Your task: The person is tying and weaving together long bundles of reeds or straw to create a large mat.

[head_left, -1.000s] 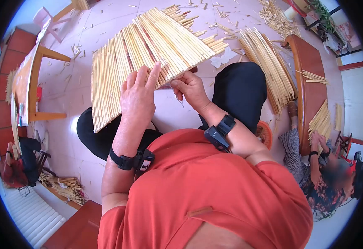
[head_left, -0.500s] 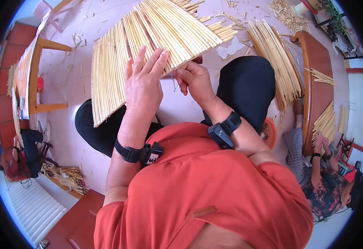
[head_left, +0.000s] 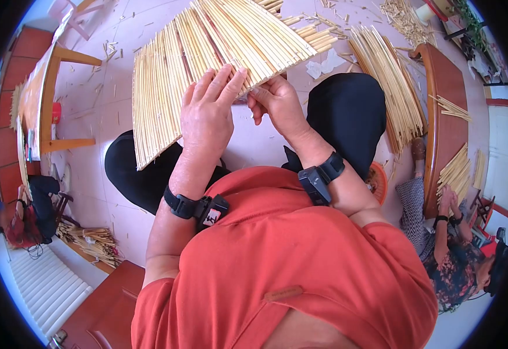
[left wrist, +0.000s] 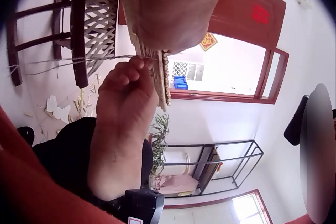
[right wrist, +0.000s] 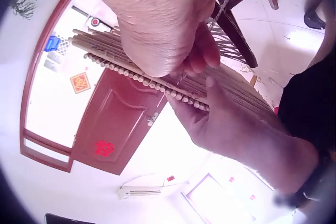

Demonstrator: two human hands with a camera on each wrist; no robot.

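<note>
stick mat [head_left: 166, 87] slants before you, corner over your left knee [head_left: 129, 174]. your left hand [head_left: 208, 116] grips near edge, fingers nearly straight on top, thumb beneath. your right hand [head_left: 286, 107], fingers curled, pinches cord [left wrist: 122, 56] at same edge.

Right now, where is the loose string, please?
In the left wrist view, the string runs from the fingers of the right hand, at the stick mat, towards the left side of the picture, in front of the woven seat.
</note>
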